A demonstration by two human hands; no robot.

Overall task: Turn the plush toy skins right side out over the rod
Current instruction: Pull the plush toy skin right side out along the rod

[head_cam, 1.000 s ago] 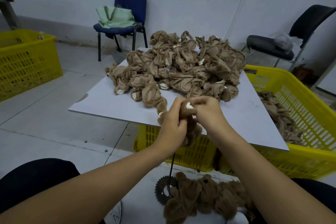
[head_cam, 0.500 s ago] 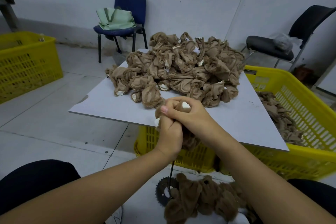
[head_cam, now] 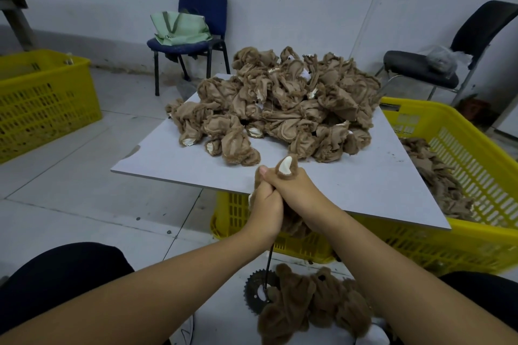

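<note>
- Here, both hands clamp one brown plush toy skin [head_cam: 288, 169] over the top of a thin dark metal rod [head_cam: 268, 266], which rises from a black toothed sprocket base [head_cam: 253, 287] on the floor; a cream-tipped limb pokes up above the knuckles.
- The left hand [head_cam: 266, 204] curls round the bunched fabric lower down, while the right hand [head_cam: 301, 194] wraps over it from the top, fingers closed tight on the skin; neither hand is free.
- Judging by the fur already showing at the tip, this skin looks partway turned, with its body not yet drawn down.
- A small heap of fluffy brown finished skins [head_cam: 308, 305] lies by the rod's foot; about three or four can be made out, though an exact count cannot be told.
- A far larger mound of smooth tan inside-out skins [head_cam: 280, 106] waits on the pale grey board [head_cam: 378, 193], too tangled to count; most of the job appears to remain.
- Two yellow slatted plastic crates are visible: one under the board [head_cam: 462, 154], holding more tan skins, and one at the far left [head_cam: 42, 103].
- Two chairs stand against the wall.
</note>
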